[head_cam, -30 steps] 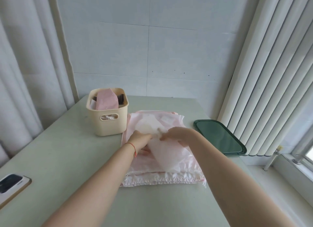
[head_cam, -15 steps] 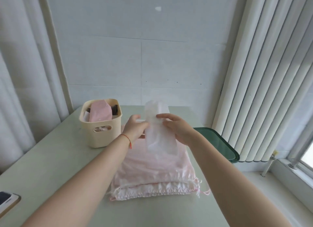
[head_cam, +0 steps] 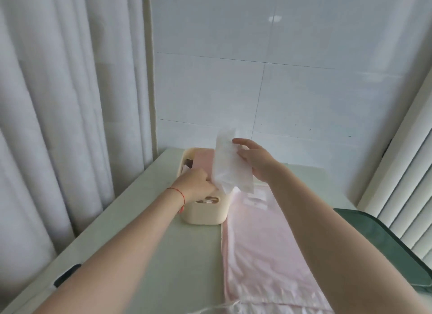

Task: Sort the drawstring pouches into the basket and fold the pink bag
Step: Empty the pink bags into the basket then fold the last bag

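Note:
A sheer white drawstring pouch (head_cam: 230,164) hangs upright over the cream basket (head_cam: 205,214) at the table's far left. My right hand (head_cam: 253,160) holds the pouch's upper right side. My left hand (head_cam: 197,185) pinches its lower left corner at the basket's rim. A pink pouch (head_cam: 203,159) and darker items stand inside the basket. The pink satin bag (head_cam: 261,250) lies flat on the table, right of the basket, its ruffled drawstring end nearest me.
A dark green tray (head_cam: 385,243) lies at the right table edge under the vertical blinds. A phone (head_cam: 66,275) rests near the left front edge. White curtains hang on the left and a tiled wall stands behind the pale green table (head_cam: 177,267).
Both hands lifted the white pouch off the pink bag and carried it left, over the basket. The camera turned left and up.

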Tool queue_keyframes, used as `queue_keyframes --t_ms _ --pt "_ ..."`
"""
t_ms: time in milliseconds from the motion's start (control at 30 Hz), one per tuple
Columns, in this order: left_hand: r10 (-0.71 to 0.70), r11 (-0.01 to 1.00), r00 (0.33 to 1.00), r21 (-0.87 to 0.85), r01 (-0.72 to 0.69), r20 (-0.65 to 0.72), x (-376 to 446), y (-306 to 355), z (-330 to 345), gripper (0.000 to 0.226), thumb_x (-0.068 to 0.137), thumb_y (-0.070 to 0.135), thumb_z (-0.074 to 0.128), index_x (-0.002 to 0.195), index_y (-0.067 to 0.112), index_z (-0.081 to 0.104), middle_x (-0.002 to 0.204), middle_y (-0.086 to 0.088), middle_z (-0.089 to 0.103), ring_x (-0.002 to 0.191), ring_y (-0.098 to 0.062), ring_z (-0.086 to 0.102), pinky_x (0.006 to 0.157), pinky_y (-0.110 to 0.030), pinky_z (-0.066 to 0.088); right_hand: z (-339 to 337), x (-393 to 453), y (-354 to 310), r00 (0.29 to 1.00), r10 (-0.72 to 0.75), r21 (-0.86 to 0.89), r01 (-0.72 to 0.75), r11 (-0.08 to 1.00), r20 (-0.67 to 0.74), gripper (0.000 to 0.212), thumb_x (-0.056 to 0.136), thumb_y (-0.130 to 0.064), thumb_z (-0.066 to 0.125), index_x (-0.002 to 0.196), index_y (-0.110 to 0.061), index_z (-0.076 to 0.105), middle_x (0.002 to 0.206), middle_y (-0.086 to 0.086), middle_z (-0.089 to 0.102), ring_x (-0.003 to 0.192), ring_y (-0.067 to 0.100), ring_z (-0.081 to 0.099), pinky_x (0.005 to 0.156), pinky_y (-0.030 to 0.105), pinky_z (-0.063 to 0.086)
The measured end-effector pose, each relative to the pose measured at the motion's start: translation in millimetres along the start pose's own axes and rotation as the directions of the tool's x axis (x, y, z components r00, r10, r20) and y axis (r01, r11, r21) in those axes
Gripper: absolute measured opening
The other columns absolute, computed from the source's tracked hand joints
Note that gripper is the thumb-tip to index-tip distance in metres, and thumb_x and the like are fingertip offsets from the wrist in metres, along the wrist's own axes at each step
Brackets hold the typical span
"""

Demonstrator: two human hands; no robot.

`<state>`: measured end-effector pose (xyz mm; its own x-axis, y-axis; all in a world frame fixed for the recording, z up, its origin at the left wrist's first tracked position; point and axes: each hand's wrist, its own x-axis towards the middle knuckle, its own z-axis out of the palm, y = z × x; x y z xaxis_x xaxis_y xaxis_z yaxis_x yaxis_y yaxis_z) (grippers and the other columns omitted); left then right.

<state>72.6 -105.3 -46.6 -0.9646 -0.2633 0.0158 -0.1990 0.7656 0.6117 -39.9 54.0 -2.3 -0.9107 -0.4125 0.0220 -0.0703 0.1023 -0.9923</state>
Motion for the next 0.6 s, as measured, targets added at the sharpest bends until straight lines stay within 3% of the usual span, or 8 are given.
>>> queue_keyframes --t_ms 33,100,200,267,367,433,500,600 --pt "0.029 0.998 0.999 -0.050 -0.030 -0.021 -0.3 0.2 -6.7 0.030 0.081 0.033 0.056 0.064 0.010 0.063 0.079 -0.011 0.070 0.080 -0.027 0.065 0.062 -0.032 0.046 1.9 5.1 -1.4 1.000 -0.001 -0.033 0.001 0.999 0.003 0.040 0.097 -0.004 0.042 0.121 -0.027 0.065 0.124 0.009 0.062 0.096 0.025 0.064 0.084 0.039 0.056" --pt "0.045 0.992 0.976 -0.108 -0.070 -0.213 0.0 -0.9 -22.2 0.033 0.083 0.028 0.051 0.066 0.005 0.067 0.072 -0.012 0.070 0.074 -0.026 0.066 0.065 -0.033 0.050 3.8 10.1 -3.3 1.000 0.006 -0.106 -0.007 0.994 -0.002 0.039 0.098 -0.005 0.042 0.122 -0.026 0.065 0.122 0.008 0.062 0.092 0.022 0.064 0.073 0.030 0.055" --pt "0.013 0.986 0.889 -0.145 -0.089 -0.458 11.4 -9.3 -41.5 0.028 0.088 0.028 0.047 0.093 0.015 0.071 0.091 -0.001 0.069 0.089 -0.020 0.062 0.078 -0.031 0.047 15.6 12.9 -1.0 1.000 0.007 -0.155 -0.004 0.988 0.014 0.039 0.098 -0.004 0.040 0.123 -0.023 0.064 0.120 0.010 0.060 0.090 0.022 0.062 0.077 0.032 0.055" --pt "0.089 0.985 0.904 -0.100 -0.144 -0.419 23.5 -11.8 -48.3 0.025 0.090 0.022 0.052 0.108 0.021 0.069 0.110 0.005 0.064 0.105 -0.015 0.057 0.086 -0.023 0.040 32.1 16.8 4.8 0.998 0.002 -0.167 0.007 0.986 0.058 0.036 0.098 -0.006 0.043 0.121 -0.025 0.063 0.123 0.014 0.061 0.093 0.026 0.062 0.086 0.041 0.054" --pt "0.268 0.962 0.955 0.090 -0.258 -0.124 44.2 -10.7 -52.6 0.035 0.086 0.020 0.061 0.121 0.022 0.065 0.123 0.006 0.056 0.116 -0.013 0.052 0.094 -0.019 0.035 59.6 17.8 5.2 0.992 0.007 -0.384 0.044 0.922 0.130 0.036 0.097 -0.016 0.046 0.130 -0.026 0.056 0.127 0.013 0.058 0.105 0.029 0.061 0.092 0.042 0.052" --pt "0.208 0.965 0.974 0.143 -0.219 0.090 50.4 -9.7 -54.4 0.035 0.088 0.026 0.061 0.123 0.028 0.064 0.121 0.011 0.058 0.113 -0.012 0.054 0.094 -0.022 0.040 69.1 17.8 1.9 0.981 0.015 -0.745 0.137 0.652 0.193 0.044 0.098 -0.028 0.047 0.141 -0.020 0.046 0.137 0.010 0.050 0.122 0.029 0.052 0.099 0.036 0.044" --pt "0.177 0.966 0.971 0.162 -0.202 0.159 57.4 -12.4 -57.4 0.027 0.090 0.026 0.058 0.114 0.032 0.069 0.107 0.011 0.061 0.105 -0.012 0.057 0.086 -0.021 0.040 70.6 18.1 -0.8 0.970 0.029 -0.926 0.220 0.306 0.240 0.052 0.097 -0.038 0.049 0.145 -0.021 0.040 0.144 0.012 0.040 0.131 0.029 0.040 0.102 0.034 0.034" --pt "0.154 0.962 0.967 0.191 -0.193 0.203 63.4 -12.1 -66.5 0.034 0.085 0.026 0.068 0.117 0.036 0.065 0.103 0.009 0.054 0.100 -0.010 0.053 0.083 -0.020 0.040 60.3 17.2 -10.9 0.969 -0.045 -0.959 0.245 0.139 0.241 0.063 0.084 -0.053 0.064 0.141 -0.036 0.043 0.147 0.008 0.027 0.136 0.028 0.025 0.105 0.044 0.028"
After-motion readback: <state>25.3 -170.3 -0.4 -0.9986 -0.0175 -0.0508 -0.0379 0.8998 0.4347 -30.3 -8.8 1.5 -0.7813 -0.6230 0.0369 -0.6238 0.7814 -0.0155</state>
